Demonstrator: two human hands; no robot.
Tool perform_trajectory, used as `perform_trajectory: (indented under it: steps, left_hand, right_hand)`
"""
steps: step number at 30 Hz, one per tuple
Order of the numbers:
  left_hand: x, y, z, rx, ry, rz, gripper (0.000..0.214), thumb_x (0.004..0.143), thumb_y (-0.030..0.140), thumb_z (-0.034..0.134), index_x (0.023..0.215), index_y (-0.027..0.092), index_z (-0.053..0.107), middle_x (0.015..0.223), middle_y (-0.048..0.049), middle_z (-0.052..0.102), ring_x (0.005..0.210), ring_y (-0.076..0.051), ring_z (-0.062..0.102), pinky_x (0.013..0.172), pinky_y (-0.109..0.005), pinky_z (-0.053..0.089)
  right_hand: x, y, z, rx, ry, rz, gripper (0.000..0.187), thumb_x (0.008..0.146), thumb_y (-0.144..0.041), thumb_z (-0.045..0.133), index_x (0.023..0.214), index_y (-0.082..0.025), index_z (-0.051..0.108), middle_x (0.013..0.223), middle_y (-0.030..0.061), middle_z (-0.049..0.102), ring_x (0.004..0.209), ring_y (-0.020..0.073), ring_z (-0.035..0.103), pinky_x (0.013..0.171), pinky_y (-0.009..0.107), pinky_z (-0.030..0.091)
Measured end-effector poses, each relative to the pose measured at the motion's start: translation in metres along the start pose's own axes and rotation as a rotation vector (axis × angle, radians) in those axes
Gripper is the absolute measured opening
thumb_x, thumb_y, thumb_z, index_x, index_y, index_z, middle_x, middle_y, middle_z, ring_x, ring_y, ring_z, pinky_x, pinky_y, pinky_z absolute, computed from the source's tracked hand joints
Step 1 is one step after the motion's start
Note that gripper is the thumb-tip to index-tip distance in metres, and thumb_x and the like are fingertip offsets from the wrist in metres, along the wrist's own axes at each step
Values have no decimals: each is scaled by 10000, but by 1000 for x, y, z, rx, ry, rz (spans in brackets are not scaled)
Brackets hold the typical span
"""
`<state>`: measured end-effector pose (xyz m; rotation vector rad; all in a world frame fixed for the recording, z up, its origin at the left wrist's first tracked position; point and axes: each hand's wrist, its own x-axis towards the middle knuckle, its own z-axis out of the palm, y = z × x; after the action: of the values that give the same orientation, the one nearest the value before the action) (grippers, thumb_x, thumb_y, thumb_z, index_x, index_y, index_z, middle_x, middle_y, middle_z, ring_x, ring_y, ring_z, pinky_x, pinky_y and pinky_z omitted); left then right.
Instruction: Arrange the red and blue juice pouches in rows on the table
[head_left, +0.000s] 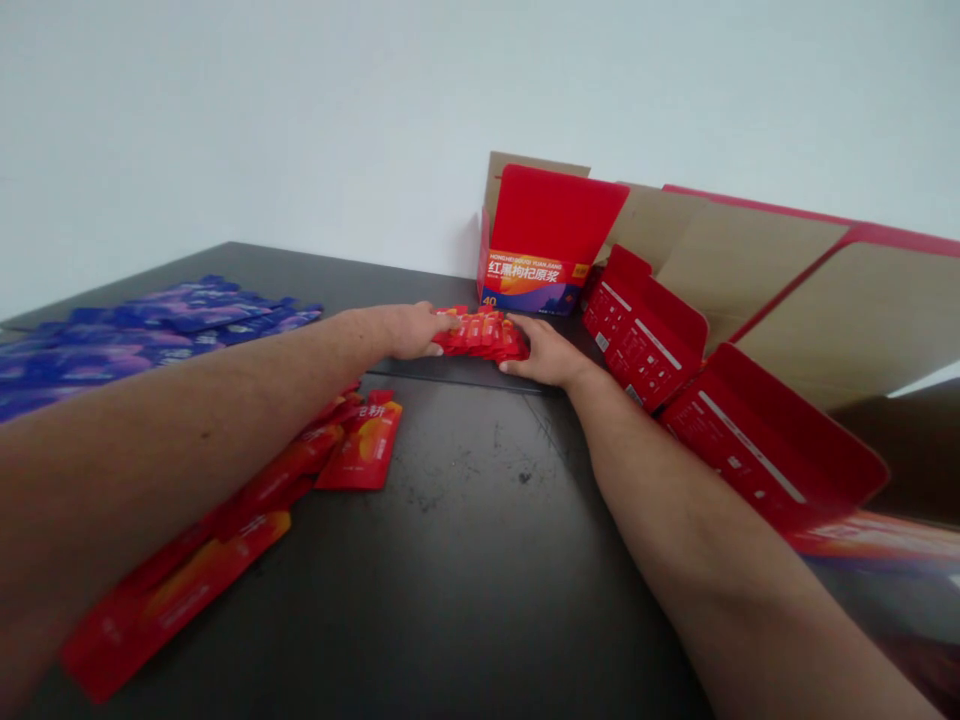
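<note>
Far out on the dark table, a bundle of red pouches (484, 334) lies between my two hands. My left hand (415, 330) closes on the bundle's left end, thumb near me. At the right end, my right hand (546, 352) grips it with fingers behind and thumb in front. Just beyond the bundle stands an open red box (534, 280) with white lettering and a "40" on its front. Under and beside my left forearm, more red pouches (360, 445) are spread in an overlapping row, partly hidden by the arm.
Blue-purple pouches (150, 330) lie heaped on the left of the table (480, 560). Along the right stand more open red boxes (649, 335) with raised flaps, close to my right forearm. A pale wall (300, 120) rises behind the table.
</note>
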<state>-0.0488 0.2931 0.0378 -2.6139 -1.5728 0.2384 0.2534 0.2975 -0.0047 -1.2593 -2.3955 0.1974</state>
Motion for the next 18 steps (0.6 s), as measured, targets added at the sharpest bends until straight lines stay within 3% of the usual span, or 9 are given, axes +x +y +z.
perform_trajectory:
  steps: [5, 10, 18]
  left_hand:
    - [-4, 1, -4, 58, -17, -25, 640, 1037, 542, 552, 1649, 358, 525, 1431, -171, 657, 1202, -333, 708, 1052, -429, 529]
    - [-7, 1, -6, 70, -45, -65, 689, 1044, 511, 554, 1704, 342, 448, 1512, -194, 626, 1256, -361, 693, 1068, -450, 522]
    - [-9, 1, -9, 48, -82, -96, 789, 1042, 538, 560, 1765, 355, 304, 1611, -174, 562, 1337, -363, 657, 1110, -415, 493]
  right_hand:
    - [-2, 6, 0, 0, -20, 67, 1007, 828, -441, 890, 1684, -124, 464, 1659, 235, 541, 1555, 367, 514, 1307, 524, 404]
    - [2, 4, 5, -24, -36, 74, 969, 864, -432, 873, 1663, -59, 472, 1632, 257, 567, 1524, 350, 551, 1296, 481, 417]
    - [4, -10, 10, -88, 34, 122, 916, 852, -478, 896, 1625, -133, 547, 1504, 216, 669, 1416, 360, 634, 1223, 481, 494]
